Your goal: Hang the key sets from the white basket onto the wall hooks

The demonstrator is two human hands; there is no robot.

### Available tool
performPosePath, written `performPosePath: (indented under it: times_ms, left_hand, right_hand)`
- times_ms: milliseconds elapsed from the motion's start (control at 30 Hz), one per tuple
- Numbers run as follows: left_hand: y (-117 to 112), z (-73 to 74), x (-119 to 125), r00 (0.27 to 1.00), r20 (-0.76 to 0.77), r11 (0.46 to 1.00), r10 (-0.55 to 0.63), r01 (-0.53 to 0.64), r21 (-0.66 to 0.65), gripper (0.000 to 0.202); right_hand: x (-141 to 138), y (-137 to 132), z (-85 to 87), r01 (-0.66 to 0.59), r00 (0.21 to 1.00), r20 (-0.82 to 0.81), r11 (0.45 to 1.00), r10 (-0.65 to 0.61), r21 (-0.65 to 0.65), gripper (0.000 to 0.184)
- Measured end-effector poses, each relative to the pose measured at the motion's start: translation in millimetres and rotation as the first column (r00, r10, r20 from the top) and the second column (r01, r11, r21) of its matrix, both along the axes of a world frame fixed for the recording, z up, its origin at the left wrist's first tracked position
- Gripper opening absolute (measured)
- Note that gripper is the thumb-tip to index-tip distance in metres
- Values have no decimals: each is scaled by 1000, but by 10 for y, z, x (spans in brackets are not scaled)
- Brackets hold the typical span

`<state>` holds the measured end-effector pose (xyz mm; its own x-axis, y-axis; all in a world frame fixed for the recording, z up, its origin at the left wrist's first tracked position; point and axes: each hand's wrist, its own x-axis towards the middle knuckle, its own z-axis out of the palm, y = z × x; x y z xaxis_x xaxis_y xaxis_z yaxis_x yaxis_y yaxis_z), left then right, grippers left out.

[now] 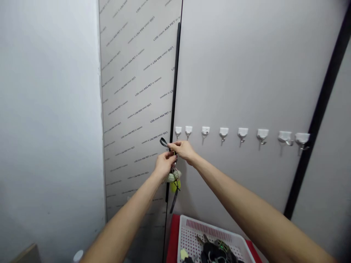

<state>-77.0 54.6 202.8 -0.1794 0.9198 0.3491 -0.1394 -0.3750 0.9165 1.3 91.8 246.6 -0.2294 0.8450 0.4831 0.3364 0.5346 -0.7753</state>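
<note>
Both hands meet in front of the cabinet doors, close to the black vertical door handle strip. My right hand point(182, 149) pinches the black strap loop point(163, 141) of a keychain. Just below it, my left hand point(163, 164) is closed on the same keychain's upper part. From the fingers hang a metal ring, a pale knitted charm point(171, 178), a yellow-green piece point(175, 185) and a dark strap end point(173, 202). Above and to the right runs a row of several white adhesive hooks point(224, 132) with nothing hung on them.
Below stands a white perforated basket point(210, 229) on something red point(172, 237), holding keys and dark items point(216, 252). A printed-film door panel point(131, 91) is at left, beside a white wall point(49, 109). A black vertical strip point(318, 117) crosses the right side.
</note>
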Motion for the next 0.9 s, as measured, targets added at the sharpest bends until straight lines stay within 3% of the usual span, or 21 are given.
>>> performPosePath:
  times_ms: [100, 300, 533, 700, 900]
  left_hand:
    - [6, -6, -22, 999, -30, 1000, 12, -13, -29, 11]
    - [103, 25, 26, 1000, -1, 1000, 13, -13, -23, 12]
    - [192, 72, 106, 1000, -7, 1000, 16, -16, -14, 8]
    - [208, 25, 110, 999, -40, 999, 3, -4, -34, 6]
    - [193, 25, 97, 997, -79, 1000, -20, 21, 15, 9]
  right_hand:
    - [6, 35, -18, -13, 999, -33, 1000, 14, 12, 23]
    - [51, 167, -120, 229, 954, -245, 950, -174, 213, 24]
    - [63, 215, -105, 358, 922, -244, 901, -301, 245, 22]
    - [54, 178, -137, 395, 916, -184, 885, -357, 249, 20]
    - [70, 73, -152, 344, 937, -209, 842, -279, 416, 20]
